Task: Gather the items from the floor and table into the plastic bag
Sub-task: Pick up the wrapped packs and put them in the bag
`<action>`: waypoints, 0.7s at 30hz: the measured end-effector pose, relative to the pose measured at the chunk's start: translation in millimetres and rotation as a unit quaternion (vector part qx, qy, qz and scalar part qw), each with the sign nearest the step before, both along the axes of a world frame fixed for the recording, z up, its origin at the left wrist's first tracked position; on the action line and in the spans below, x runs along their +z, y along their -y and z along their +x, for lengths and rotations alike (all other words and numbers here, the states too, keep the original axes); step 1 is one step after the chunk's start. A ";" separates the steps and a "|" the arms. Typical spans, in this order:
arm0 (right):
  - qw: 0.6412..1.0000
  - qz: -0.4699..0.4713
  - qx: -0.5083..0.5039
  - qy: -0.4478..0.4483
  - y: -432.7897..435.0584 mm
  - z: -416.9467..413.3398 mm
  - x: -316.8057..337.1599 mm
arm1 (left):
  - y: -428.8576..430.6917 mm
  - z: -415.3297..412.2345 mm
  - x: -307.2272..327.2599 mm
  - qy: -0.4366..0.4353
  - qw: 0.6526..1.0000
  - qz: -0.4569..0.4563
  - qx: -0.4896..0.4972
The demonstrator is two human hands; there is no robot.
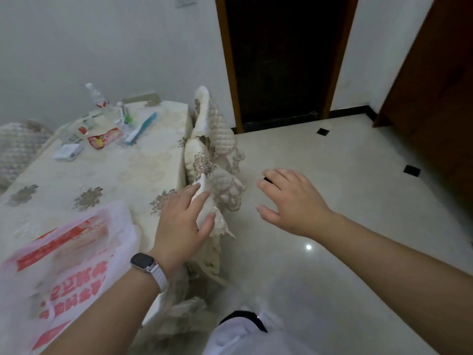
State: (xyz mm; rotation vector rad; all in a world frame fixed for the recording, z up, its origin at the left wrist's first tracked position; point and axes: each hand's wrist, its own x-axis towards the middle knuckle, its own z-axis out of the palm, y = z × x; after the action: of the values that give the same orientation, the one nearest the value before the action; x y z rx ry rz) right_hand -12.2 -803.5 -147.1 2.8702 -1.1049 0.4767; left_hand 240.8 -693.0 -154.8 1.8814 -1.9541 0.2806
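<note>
Since left hand [179,226] and right hand [294,201] are empty, fingers [275,174] spread, plastic bag [64,265] lies at bench [122,170] 8 o'clock, likely staged for clutter [102,140] at 11.

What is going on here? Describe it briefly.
A person reaches with both hands open, holding nothing. The left hand is by the quilted chair cover at the table edge; the right hand hovers over the floor. The plastic bag lies on the table beside the left forearm. A bottle and red packet sit further back, ungathered.
</note>
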 end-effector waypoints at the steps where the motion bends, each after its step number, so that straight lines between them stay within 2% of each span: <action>1: 1.000 0.002 -0.008 -0.001 5.3 -4.8 -2.7 | 10.8 -3.7 -2.2 -0.002 1.000 -0.004 -0.010; 9: 0.999 -0.032 -0.041 -0.006 85.2 -16.0 -17.7 | 121.0 -10.9 -31.5 -0.019 0.996 -0.010 -0.084; 17: 0.996 -0.019 -0.047 -0.071 201.2 25.6 -9.9 | 252.3 22.8 -51.3 -0.041 0.992 -0.034 -0.112; 21: 0.994 -0.017 -0.055 -0.093 249.8 45.2 -3.3 | 305.8 40.2 -45.8 -0.017 0.992 -0.037 -0.121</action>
State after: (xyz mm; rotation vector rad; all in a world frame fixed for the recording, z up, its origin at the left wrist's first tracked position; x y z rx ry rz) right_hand 33.0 -1053.3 -150.4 2.7388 -1.2007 0.2148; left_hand 281.0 -998.8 -200.6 1.5743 -2.0925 0.2447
